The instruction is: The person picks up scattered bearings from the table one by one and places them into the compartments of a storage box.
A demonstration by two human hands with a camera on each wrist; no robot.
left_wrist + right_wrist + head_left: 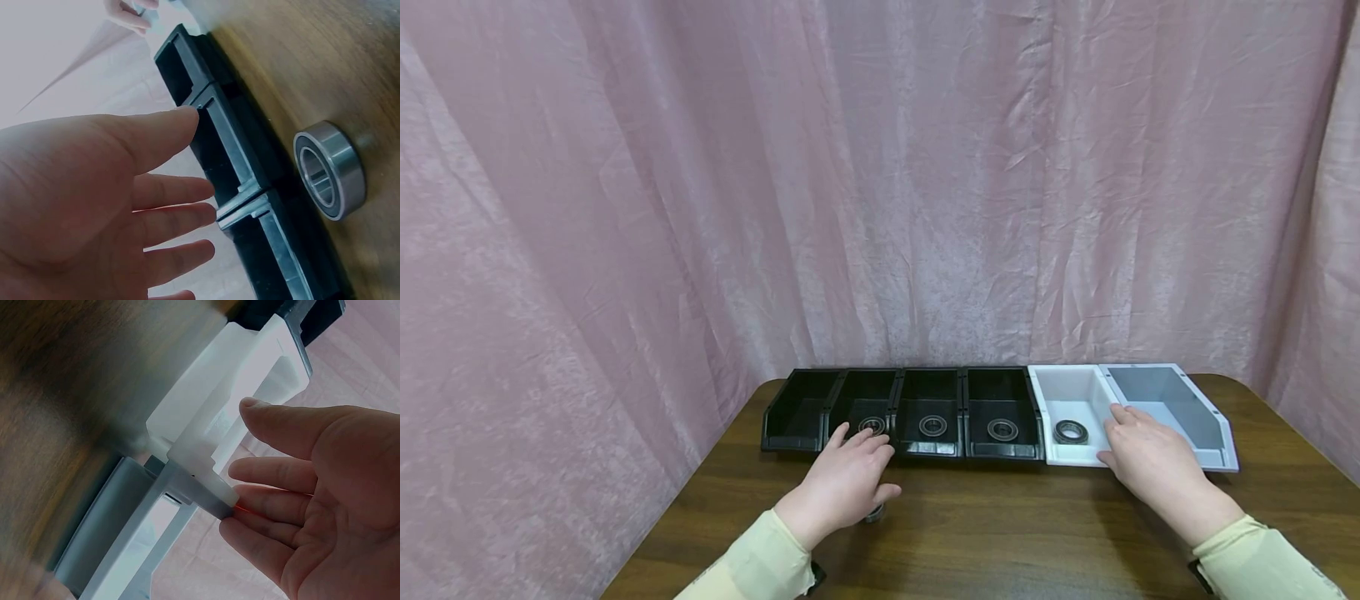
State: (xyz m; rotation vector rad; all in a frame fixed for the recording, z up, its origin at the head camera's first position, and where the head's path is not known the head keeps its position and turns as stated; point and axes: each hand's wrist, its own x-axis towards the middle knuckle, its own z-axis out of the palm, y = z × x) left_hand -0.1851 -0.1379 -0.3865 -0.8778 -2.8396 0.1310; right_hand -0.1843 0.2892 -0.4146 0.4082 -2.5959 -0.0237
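My left hand (850, 477) hovers at the front of the black bins, fingers loosely spread and holding nothing. Below it a ball bearing (330, 170) lies on the table, partly hidden by that hand in the head view. Over the wall between the white bin (1060, 454) and the grey bin (1217, 460) is my right hand (1153, 458), its fingers extended with nothing in them. A bearing (1071, 432) lies in the white bin. Single bearings sit in three black bins: one bearing (872, 426) by my left fingertips, a middle bearing (932, 426) and another bearing (1002, 430).
The bins stand side by side in one row along the back of the wooden table (962, 533). No bearing shows in the leftmost black bin (797, 412). A pink curtain (880, 183) hangs behind the table.
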